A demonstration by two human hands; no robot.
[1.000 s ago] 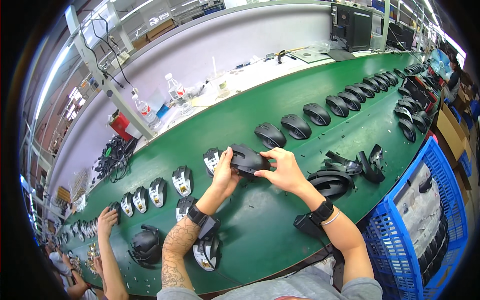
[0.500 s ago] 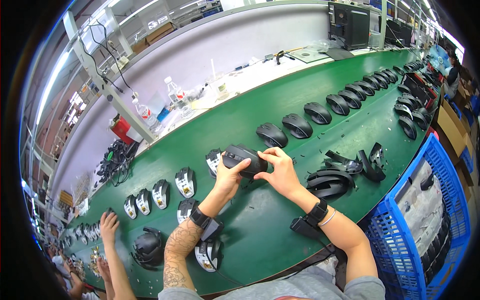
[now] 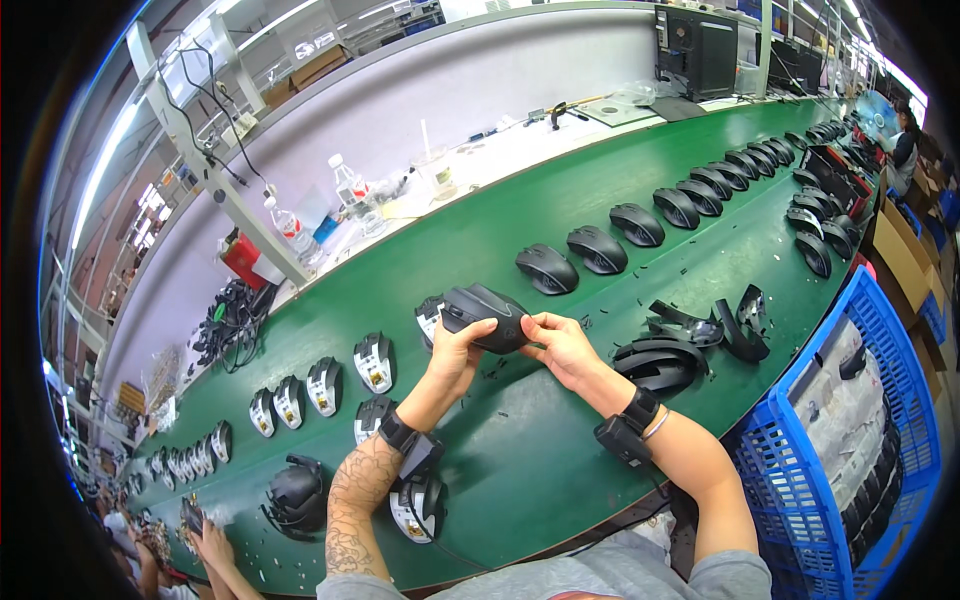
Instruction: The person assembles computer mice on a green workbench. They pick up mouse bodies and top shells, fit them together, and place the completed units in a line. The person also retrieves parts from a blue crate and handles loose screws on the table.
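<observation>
Above the green workbench (image 3: pixel 480 470) I hold a black computer mouse (image 3: pixel 485 312) between both hands. My left hand (image 3: pixel 458 360) is closed round its near left side, thumb along the edge. The fingers of my right hand (image 3: pixel 568 350) pinch together at the mouse's rear end, on the right. Just behind it, partly covered, stands an open mouse base (image 3: pixel 428 318) with pale insides. Another open mouse base (image 3: pixel 373 363) sits to the left, and one more open base (image 3: pixel 415 510) lies near my left forearm.
Finished-looking black mice (image 3: pixel 597 250) form a row toward the far right. Black shell parts (image 3: pixel 660 365) lie right of my hands, a pile of black shells (image 3: pixel 297 495) to the left. A blue basket (image 3: pixel 790 480) stands at the right edge. A co-worker's hand (image 3: pixel 210 548) holds a dark part at the left.
The mouse has turned slightly in my hands, and my right fingers have drawn together at its rear end. The co-worker's hand at the left has pulled back from the row, toward the near edge.
</observation>
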